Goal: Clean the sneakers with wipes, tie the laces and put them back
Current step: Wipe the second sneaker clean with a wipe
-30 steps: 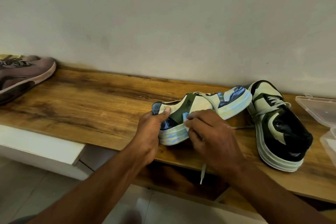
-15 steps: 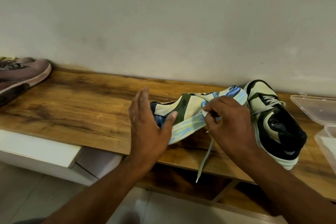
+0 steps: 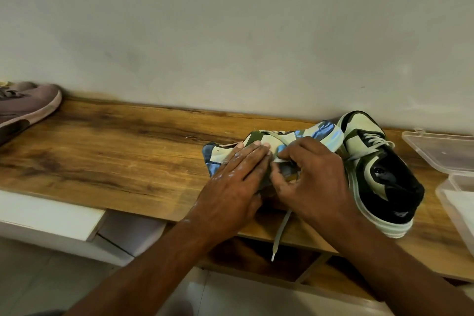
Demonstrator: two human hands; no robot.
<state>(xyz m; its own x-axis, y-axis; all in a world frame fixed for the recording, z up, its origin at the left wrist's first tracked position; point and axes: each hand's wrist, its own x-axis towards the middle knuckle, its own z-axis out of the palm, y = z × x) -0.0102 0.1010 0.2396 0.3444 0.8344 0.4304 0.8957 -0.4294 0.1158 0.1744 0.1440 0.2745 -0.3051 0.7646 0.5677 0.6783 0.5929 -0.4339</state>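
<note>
Sneaker in hand [image 3: 266, 146] is lying on its side near the front edge of the wooden tabletop [image 3: 123, 151], toe pointing away toward the wall, sole edge facing the person.

Left hand [image 3: 230, 185] is pressing flat on the heel half, fingers straight and together; grip released, just pinning the shoe down. White flecks showing on the knuckles and wrist, prob. wipe residue, can't confirm.

Right hand [image 3: 313, 177] is working at the midfoot with fingers curled; thumb and forefinger appear to be pinching a small pale-blue wad, likely the wipe [image 3: 281, 148], against the shoe's side. So right grip is grasping the wipe, as far as visible; most of it is hidden under the fingers.

One lace end [image 3: 279, 233] is hanging loose over the tabletop's front edge, untied.

Second sneaker [image 3: 379, 174] is sitting upright just beside the first, to its right, toe toward the wall, laces looking threaded; knot not discernible.

Step in hand, by my read: wiping stage on shoe no. 1. Laces and put-back not yet done.

Next move calls for: steady downward hold from the left hand while the right drags the wipe along the sole rim; then turning the shoe upright to get at the other side. Risk: the dangling lace snagging or getting rubbed w/ dirt.

Also there: clear plastic box [image 3: 443, 154] at far right, a mauve shoe [image 3: 25, 108] at far left.
</note>
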